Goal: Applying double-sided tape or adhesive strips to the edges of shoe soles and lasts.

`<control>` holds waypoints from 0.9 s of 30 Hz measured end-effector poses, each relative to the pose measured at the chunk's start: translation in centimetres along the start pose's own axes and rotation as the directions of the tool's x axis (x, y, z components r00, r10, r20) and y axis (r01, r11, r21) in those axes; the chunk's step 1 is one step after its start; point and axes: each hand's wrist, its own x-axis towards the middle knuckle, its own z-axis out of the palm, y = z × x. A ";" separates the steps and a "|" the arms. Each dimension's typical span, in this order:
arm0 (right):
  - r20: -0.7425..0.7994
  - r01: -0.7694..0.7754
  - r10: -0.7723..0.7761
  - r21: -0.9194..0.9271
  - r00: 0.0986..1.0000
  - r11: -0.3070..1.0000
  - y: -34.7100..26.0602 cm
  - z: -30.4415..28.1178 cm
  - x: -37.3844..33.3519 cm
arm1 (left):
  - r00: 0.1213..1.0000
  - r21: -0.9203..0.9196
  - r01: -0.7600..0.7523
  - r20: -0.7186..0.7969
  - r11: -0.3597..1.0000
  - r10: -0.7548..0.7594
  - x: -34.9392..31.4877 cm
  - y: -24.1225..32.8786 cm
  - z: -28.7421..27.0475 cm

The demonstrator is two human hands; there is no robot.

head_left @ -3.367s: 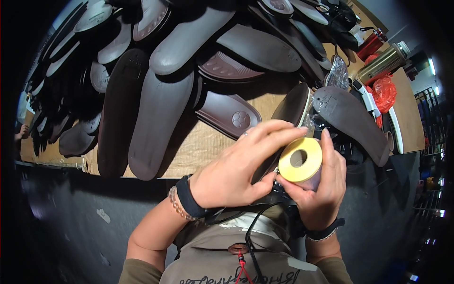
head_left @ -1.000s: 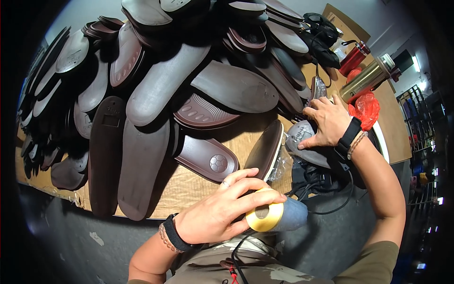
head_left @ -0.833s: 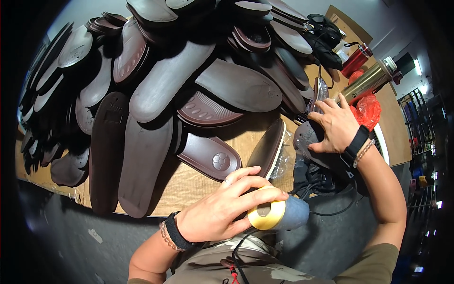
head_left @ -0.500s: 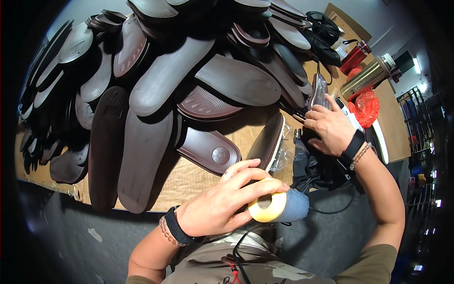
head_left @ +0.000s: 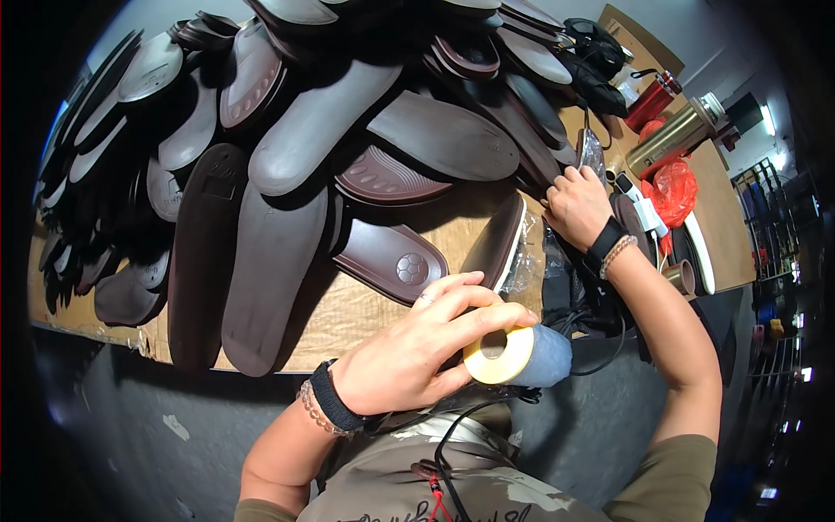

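My left hand (head_left: 402, 357) is closed around a spool (head_left: 548, 355) with a yellow ring-shaped end and blue-grey winding, held above the table's front edge. Just beyond it, a brown sole (head_left: 493, 242) with a pale edge leans beside crumpled clear plastic (head_left: 524, 261). My right hand (head_left: 577, 207) is at the table's right part, fingers curled in; what they hold, if anything, is hidden. Right by its fingertips lies a dark item in clear wrap (head_left: 591, 152). Black cloth (head_left: 565, 283) with a cable lies below that wrist.
Brown soles (head_left: 277, 270) are heaped over the table's left and middle. A brown slipper sole with a ball emblem (head_left: 409, 268) lies near the front. On the right stand a gold flask (head_left: 668, 143) and a red flask (head_left: 648, 103), with a red plastic bag (head_left: 672, 196) and a white adapter (head_left: 648, 213).
My right hand has moved left and its fingers have curled in, uncovering a brown tube and the white adapter. My left hand still holds the spool, slightly shifted in view.
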 end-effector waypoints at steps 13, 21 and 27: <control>0.034 -0.089 0.094 -0.131 0.995 0.987 -2.7 -2.4 0.0 | 0.999 0.008 0.023 0.031 1.000 -0.024 0.1 0.0 0.2; -0.060 -0.666 0.673 0.106 0.737 0.739 -3.0 -10.1 -8.5 | 0.998 0.006 0.049 0.038 0.999 -0.050 -0.5 -0.3 -0.3; 0.248 -0.760 0.752 0.448 0.611 0.470 -0.3 -3.8 -16.7 | 0.998 0.007 0.020 0.059 1.000 -0.021 -0.1 -0.3 -0.2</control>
